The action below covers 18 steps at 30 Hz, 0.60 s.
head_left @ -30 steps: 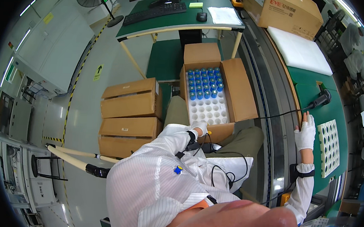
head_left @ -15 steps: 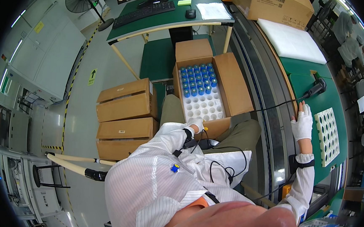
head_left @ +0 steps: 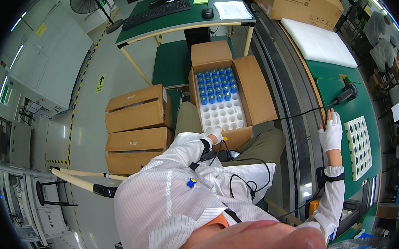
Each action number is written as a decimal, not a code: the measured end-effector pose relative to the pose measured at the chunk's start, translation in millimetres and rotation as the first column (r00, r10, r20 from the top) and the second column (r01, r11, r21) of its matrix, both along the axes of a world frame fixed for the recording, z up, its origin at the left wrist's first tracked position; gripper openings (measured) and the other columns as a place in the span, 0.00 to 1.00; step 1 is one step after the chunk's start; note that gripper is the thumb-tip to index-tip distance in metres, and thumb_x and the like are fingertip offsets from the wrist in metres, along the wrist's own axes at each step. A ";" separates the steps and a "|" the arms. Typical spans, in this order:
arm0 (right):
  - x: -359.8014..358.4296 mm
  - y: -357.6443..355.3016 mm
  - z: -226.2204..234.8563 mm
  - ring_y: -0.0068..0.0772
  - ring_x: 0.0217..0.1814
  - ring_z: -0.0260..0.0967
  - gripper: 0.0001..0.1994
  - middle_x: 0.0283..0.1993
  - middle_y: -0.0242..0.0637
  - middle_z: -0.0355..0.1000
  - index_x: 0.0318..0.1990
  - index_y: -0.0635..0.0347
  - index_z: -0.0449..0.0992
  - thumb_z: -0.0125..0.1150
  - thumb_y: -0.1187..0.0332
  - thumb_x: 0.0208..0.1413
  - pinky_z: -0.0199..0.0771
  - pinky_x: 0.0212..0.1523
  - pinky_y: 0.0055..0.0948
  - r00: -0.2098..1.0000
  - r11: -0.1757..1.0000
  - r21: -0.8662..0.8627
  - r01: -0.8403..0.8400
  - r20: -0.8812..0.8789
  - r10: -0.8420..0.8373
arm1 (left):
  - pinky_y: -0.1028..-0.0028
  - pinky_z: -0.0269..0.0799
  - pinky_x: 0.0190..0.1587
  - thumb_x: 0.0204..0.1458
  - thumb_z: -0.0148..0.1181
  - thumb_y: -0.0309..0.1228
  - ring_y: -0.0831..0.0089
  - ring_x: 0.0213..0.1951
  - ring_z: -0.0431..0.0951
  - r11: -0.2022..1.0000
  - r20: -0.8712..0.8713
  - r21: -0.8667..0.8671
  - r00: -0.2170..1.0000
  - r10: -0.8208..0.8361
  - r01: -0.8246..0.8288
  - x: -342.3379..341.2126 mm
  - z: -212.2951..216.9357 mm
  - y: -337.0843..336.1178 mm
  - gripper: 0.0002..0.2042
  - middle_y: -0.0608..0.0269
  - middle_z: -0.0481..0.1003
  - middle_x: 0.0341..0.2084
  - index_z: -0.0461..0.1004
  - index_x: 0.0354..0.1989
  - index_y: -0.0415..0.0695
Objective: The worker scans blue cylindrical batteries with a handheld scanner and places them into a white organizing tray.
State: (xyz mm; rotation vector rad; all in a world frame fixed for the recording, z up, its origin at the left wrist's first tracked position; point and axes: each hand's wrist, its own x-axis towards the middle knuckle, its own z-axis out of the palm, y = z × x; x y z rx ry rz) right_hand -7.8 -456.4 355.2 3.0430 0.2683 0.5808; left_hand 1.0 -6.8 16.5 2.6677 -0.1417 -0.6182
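An open cardboard box (head_left: 229,92) sits on the floor in front of the person's knees, its flaps folded outwards and its long axis running away from the person towards the green desk (head_left: 179,19). Inside it a white tray (head_left: 223,114) has rows of round holes; blue-capped cylinders (head_left: 216,84) stand upright in the far rows, while the near rows are bare. The exact count of cylinders is too fine to tell.

The left hand (head_left: 216,135), in a white glove, rests at the near edge of the box with fingers curled; I cannot tell whether it grips anything. The right hand (head_left: 332,134), also gloved, lies flat and open on the green bench (head_left: 358,103), just beside a white holed plate (head_left: 358,146) and a black cable (head_left: 302,114) leading to a black handheld scanner (head_left: 347,94).

Three closed cardboard boxes (head_left: 136,129) are stacked to the left. A large brown carton (head_left: 300,6) with a red-printed label stands at the top right, next to a white foam sheet (head_left: 318,42). A yellow floor sign with a black arrow (head_left: 100,83) lies on the floor to the left.
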 end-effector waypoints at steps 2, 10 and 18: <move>0.5 -1.0 -0.8 0.56 0.66 0.57 0.35 0.66 0.51 0.60 0.62 0.68 0.62 0.67 0.74 0.44 0.59 0.66 0.44 1.000 1.000 0.010 -0.009 0.005 0.009 | 0.58 0.75 0.44 0.39 0.69 0.58 0.48 0.39 0.80 1.000 0.025 0.019 1.000 0.008 -0.009 -0.4 0.9 -0.3 0.30 0.47 0.80 0.36 0.78 0.45 0.49; 1.5 -3.5 -3.8 0.56 0.67 0.57 0.35 0.67 0.50 0.60 0.63 0.68 0.61 0.67 0.74 0.44 0.59 0.67 0.44 1.000 1.000 0.002 -0.011 0.002 0.011 | 0.58 0.75 0.44 0.39 0.69 0.58 0.48 0.39 0.80 1.000 0.037 0.030 0.999 0.000 -0.002 -0.7 2.4 -1.7 0.30 0.47 0.80 0.35 0.78 0.45 0.49; 1.7 -4.2 -4.2 0.55 0.67 0.57 0.35 0.67 0.50 0.60 0.63 0.68 0.61 0.67 0.74 0.44 0.58 0.67 0.44 1.000 1.000 0.005 -0.009 -0.004 0.009 | 0.58 0.75 0.44 0.38 0.70 0.59 0.49 0.40 0.80 0.999 0.034 0.047 0.999 -0.002 0.001 -1.0 1.0 -1.8 0.30 0.47 0.80 0.36 0.78 0.45 0.50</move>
